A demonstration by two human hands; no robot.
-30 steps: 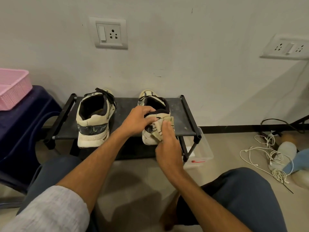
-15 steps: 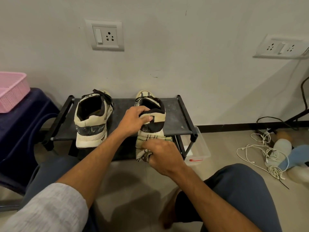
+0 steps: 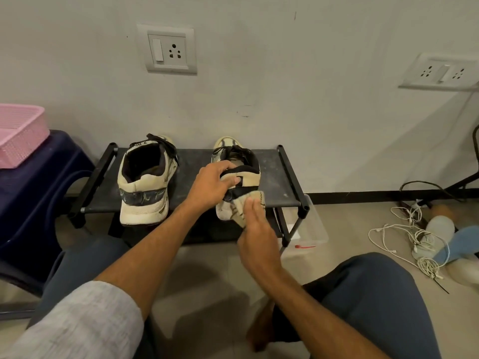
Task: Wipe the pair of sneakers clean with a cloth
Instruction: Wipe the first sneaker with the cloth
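Note:
Two cream-and-black sneakers stand heel-first toward me on a low black rack (image 3: 274, 182). The left sneaker (image 3: 145, 182) stands untouched. My left hand (image 3: 210, 186) grips the heel collar of the right sneaker (image 3: 246, 174), thumb across the heel tab. My right hand (image 3: 255, 237) presses a beige patterned cloth (image 3: 248, 206) against that sneaker's lower heel and sole. The cloth is partly hidden under my fingers.
A dark blue stool (image 3: 33, 203) with a pink basket (image 3: 18, 136) stands at the left. A clear plastic box (image 3: 308, 229) sits by the rack's right leg. Tangled white cables (image 3: 414, 239) and soft toys (image 3: 451, 237) lie on the floor at right. My knees flank the rack.
My right hand with the cloth dropped from the heel to below the sole, then came back up onto the lower heel. My left hand kept its grip on the collar.

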